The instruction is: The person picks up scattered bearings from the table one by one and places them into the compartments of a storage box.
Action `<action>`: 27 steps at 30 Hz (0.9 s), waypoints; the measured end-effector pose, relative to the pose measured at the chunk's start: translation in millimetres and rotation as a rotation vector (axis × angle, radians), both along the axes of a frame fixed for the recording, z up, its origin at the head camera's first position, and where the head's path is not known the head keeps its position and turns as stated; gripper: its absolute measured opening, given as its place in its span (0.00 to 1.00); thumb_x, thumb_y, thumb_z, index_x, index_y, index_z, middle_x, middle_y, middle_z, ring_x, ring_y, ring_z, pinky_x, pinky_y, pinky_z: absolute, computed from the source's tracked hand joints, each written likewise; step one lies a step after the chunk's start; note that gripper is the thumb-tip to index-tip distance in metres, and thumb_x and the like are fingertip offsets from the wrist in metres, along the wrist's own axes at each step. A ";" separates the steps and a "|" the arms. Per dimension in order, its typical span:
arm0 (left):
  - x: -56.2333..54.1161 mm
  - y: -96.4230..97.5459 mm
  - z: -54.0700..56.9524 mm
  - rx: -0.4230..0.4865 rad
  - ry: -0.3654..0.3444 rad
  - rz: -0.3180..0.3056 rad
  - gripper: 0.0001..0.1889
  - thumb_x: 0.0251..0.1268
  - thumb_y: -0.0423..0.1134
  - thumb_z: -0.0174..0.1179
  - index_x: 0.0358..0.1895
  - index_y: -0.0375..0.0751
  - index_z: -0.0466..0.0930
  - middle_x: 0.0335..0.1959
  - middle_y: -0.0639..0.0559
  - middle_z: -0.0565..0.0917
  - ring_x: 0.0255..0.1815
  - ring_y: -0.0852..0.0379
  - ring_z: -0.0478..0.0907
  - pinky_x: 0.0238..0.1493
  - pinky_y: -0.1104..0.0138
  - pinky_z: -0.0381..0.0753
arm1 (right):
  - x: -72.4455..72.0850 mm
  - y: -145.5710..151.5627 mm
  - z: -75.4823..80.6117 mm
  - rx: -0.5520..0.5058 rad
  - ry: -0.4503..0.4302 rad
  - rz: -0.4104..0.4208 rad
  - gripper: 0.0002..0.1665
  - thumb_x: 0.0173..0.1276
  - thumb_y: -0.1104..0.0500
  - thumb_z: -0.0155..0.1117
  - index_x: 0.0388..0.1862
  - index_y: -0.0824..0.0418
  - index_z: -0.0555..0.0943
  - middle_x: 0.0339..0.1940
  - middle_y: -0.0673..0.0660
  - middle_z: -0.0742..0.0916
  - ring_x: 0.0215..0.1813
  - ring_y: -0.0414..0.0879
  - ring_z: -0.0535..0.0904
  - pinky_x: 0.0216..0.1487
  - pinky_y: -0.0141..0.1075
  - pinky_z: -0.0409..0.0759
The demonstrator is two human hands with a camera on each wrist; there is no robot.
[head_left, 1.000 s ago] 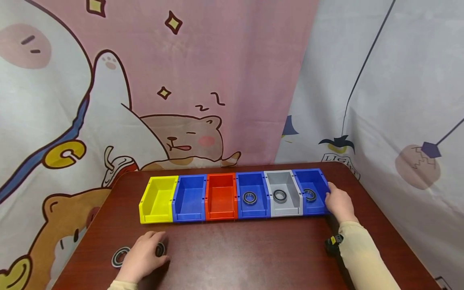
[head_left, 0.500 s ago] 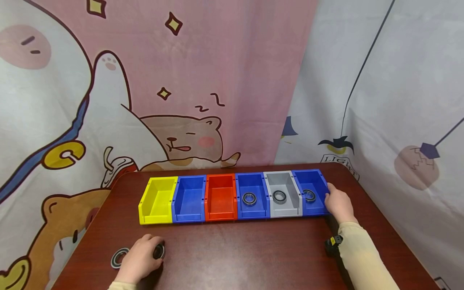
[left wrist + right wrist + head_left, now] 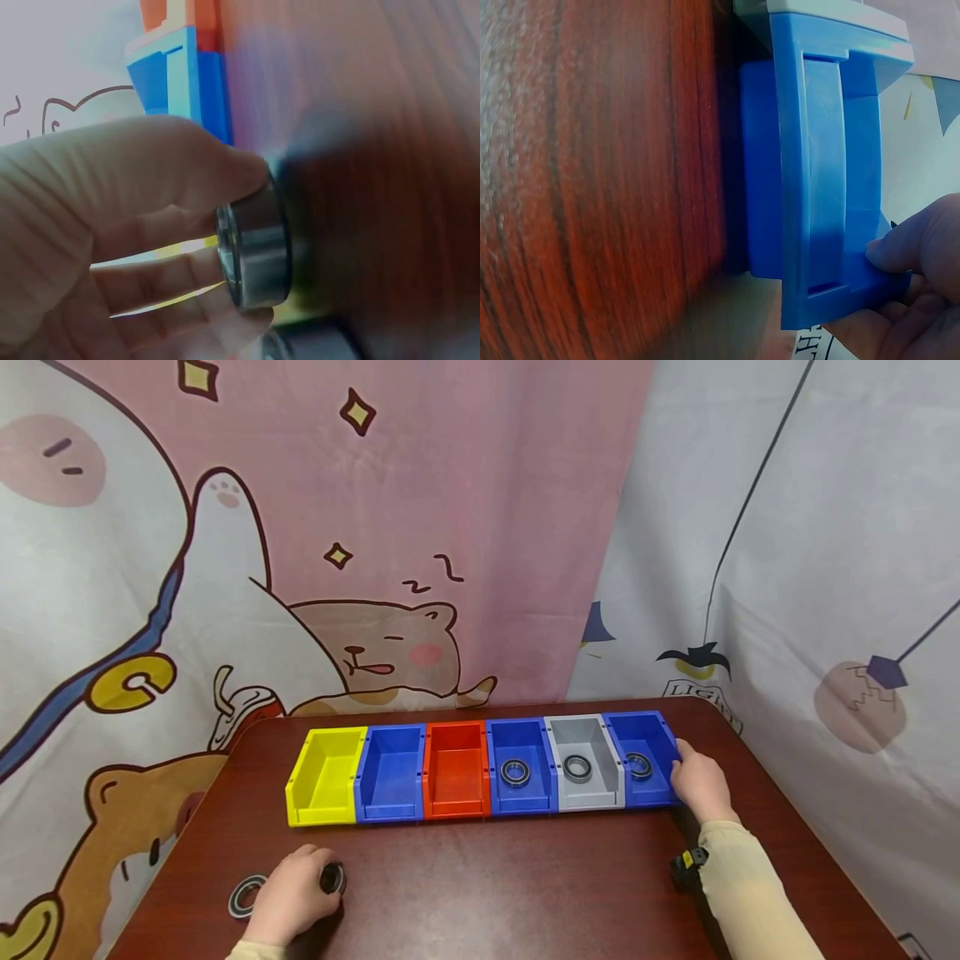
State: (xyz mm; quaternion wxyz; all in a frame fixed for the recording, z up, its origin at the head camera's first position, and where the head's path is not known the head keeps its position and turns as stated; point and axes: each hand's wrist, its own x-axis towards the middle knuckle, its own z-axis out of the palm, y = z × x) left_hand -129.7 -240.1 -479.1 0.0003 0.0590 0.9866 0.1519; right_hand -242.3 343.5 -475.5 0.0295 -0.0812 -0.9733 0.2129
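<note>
My left hand [image 3: 288, 893] pinches a ball bearing [image 3: 262, 251] between thumb and fingers, low over the table at the front left. The bearing stands on edge in the left wrist view. A second bearing [image 3: 236, 898] lies flat on the table just left of that hand; part of it shows at the bottom of the left wrist view. At the far right, my right hand [image 3: 702, 783] grips the outer side wall of the rightmost blue bin [image 3: 791, 172], its thumb inside the wall. One bearing [image 3: 648, 767] lies in that bin.
The bins stand joined in a row: yellow [image 3: 322, 816], blue [image 3: 390, 811], red [image 3: 457, 807], blue [image 3: 522, 804], grey [image 3: 592, 799], then the gripped one. Single bearings lie in the right-hand blue [image 3: 506, 772] and grey [image 3: 567, 768] bins. A printed curtain [image 3: 525, 527] hangs behind the table [image 3: 480, 893].
The left fingers and thumb have closed in on the bearing, and the hand has hardly shifted otherwise. The right hand keeps its place on the bin wall.
</note>
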 end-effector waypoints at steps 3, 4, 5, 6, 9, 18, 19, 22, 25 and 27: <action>-1.0 3.8 1.5 0.017 0.087 -0.028 0.18 0.34 0.38 0.76 0.35 0.42 0.84 0.32 0.50 0.79 0.32 0.52 0.77 0.37 0.53 0.79 | -0.1 0.4 -0.2 0.002 0.005 0.002 0.30 0.73 0.66 0.47 0.70 0.79 0.59 0.62 0.83 0.71 0.59 0.77 0.71 0.58 0.65 0.70; -1.6 6.0 2.9 0.024 0.115 -0.040 0.18 0.34 0.37 0.76 0.35 0.42 0.84 0.32 0.50 0.80 0.32 0.52 0.78 0.38 0.53 0.79 | -0.1 0.5 -0.3 0.001 0.007 0.004 0.30 0.73 0.66 0.47 0.70 0.79 0.59 0.61 0.83 0.71 0.59 0.77 0.71 0.58 0.65 0.70; -2.6 8.8 4.8 0.028 0.139 -0.052 0.18 0.34 0.37 0.76 0.35 0.42 0.84 0.33 0.50 0.80 0.33 0.51 0.78 0.38 0.53 0.79 | 0.0 0.6 -0.5 0.003 0.009 0.005 0.30 0.73 0.66 0.47 0.70 0.79 0.59 0.61 0.83 0.71 0.59 0.77 0.71 0.58 0.65 0.70; -3.4 12.1 7.0 0.035 0.157 -0.059 0.18 0.34 0.37 0.75 0.36 0.42 0.84 0.33 0.50 0.81 0.34 0.50 0.79 0.39 0.53 0.79 | 0.1 0.7 -0.6 0.004 0.010 0.007 0.30 0.73 0.66 0.47 0.70 0.80 0.59 0.61 0.83 0.71 0.58 0.77 0.71 0.57 0.65 0.70; -6.9 24.6 13.6 0.052 0.183 -0.063 0.19 0.36 0.36 0.76 0.38 0.40 0.85 0.36 0.48 0.82 0.37 0.49 0.80 0.42 0.52 0.80 | 0.4 0.5 -1.0 0.007 0.013 0.007 0.30 0.73 0.66 0.47 0.70 0.80 0.59 0.61 0.83 0.72 0.58 0.77 0.72 0.57 0.65 0.70; -21.8 64.8 24.2 0.127 0.261 -0.097 0.22 0.38 0.37 0.77 0.43 0.37 0.86 0.39 0.46 0.83 0.40 0.48 0.80 0.45 0.53 0.81 | 1.0 -1.6 0.2 0.008 0.008 0.003 0.30 0.73 0.66 0.47 0.70 0.80 0.59 0.61 0.83 0.72 0.58 0.76 0.72 0.58 0.65 0.70; -23.4 68.8 24.9 0.133 0.266 -0.102 0.22 0.38 0.37 0.77 0.43 0.37 0.86 0.39 0.46 0.83 0.40 0.48 0.80 0.45 0.53 0.82 | 1.0 -1.8 0.2 0.006 0.004 0.002 0.30 0.73 0.66 0.47 0.70 0.80 0.59 0.61 0.83 0.72 0.59 0.76 0.72 0.58 0.65 0.70; -28.5 79.8 26.4 0.157 0.285 -0.121 0.23 0.37 0.36 0.78 0.43 0.37 0.86 0.39 0.46 0.82 0.39 0.48 0.80 0.45 0.54 0.82 | 1.2 -2.8 0.5 0.001 -0.005 -0.001 0.30 0.73 0.66 0.47 0.70 0.80 0.59 0.62 0.83 0.71 0.60 0.76 0.71 0.59 0.65 0.69; -32.5 90.2 27.5 0.171 0.306 -0.139 0.23 0.38 0.36 0.78 0.43 0.37 0.86 0.39 0.47 0.83 0.38 0.48 0.80 0.44 0.54 0.83 | 1.6 -3.4 1.2 0.005 0.003 0.001 0.30 0.73 0.66 0.47 0.70 0.79 0.59 0.61 0.83 0.72 0.59 0.76 0.72 0.58 0.65 0.70; -35.2 97.1 28.4 0.183 0.314 -0.142 0.23 0.38 0.37 0.78 0.44 0.38 0.86 0.40 0.46 0.83 0.40 0.48 0.80 0.45 0.54 0.83 | 2.1 -3.5 1.9 0.012 0.012 0.001 0.30 0.73 0.66 0.47 0.70 0.79 0.60 0.60 0.83 0.72 0.58 0.76 0.72 0.57 0.65 0.70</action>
